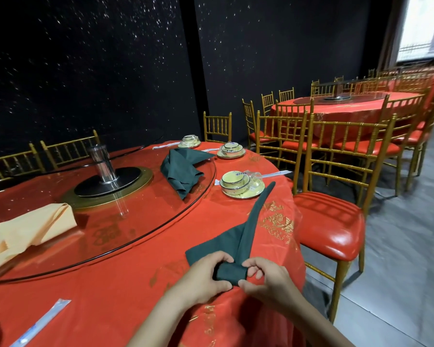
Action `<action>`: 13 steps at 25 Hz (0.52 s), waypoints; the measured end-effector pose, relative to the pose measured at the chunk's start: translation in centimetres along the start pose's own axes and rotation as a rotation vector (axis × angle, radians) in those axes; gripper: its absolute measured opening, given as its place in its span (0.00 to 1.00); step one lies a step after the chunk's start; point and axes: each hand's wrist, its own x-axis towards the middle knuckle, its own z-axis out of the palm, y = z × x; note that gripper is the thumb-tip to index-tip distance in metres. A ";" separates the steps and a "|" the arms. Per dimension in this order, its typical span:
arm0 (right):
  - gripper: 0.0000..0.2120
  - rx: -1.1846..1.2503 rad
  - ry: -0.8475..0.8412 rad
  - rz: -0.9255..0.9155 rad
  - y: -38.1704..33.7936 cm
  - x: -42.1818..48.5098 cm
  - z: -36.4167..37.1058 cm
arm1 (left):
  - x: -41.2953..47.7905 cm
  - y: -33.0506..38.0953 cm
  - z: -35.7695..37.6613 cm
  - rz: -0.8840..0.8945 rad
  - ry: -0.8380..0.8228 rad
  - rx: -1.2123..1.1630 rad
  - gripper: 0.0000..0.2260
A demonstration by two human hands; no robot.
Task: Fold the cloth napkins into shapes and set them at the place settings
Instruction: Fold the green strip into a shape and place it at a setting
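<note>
Hands together near table (125, 291) edge; left hand (203, 276) and right hand (266, 279) pinch rolled end of dark green napkin (246, 229).

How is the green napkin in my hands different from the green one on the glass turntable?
The napkin in your hands is folded into a long narrow point, its near end rolled; the turntable napkin lies loosely crumpled. Yours rests on the red tablecloth, gripped by left hand and right hand; the other sits untouched on the glass turntable. Both are dark green.
</note>
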 end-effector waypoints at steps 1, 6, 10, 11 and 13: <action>0.17 -0.007 -0.032 0.007 0.0 0.1 -0.4 | -0.2 0.1 0.1 0.002 -0.005 0.026 0.17; 0.25 -0.019 -0.133 -0.082 0.4 -1.5 -2.6 | -0.5 1.4 0.3 -0.024 -0.126 -0.076 0.11; 0.21 -0.008 -0.082 -0.151 1.2 -1.9 -3.0 | 1.1 2.1 -0.2 -0.013 -0.183 -0.014 0.13; 0.17 0.000 -0.074 -0.168 1.3 -1.9 -3.0 | 1.5 2.2 -0.4 -0.031 -0.204 -0.014 0.11; 0.15 0.000 -0.073 -0.182 1.3 -2.0 -3.1 | 2.1 2.6 -0.5 -0.093 -0.254 -0.029 0.07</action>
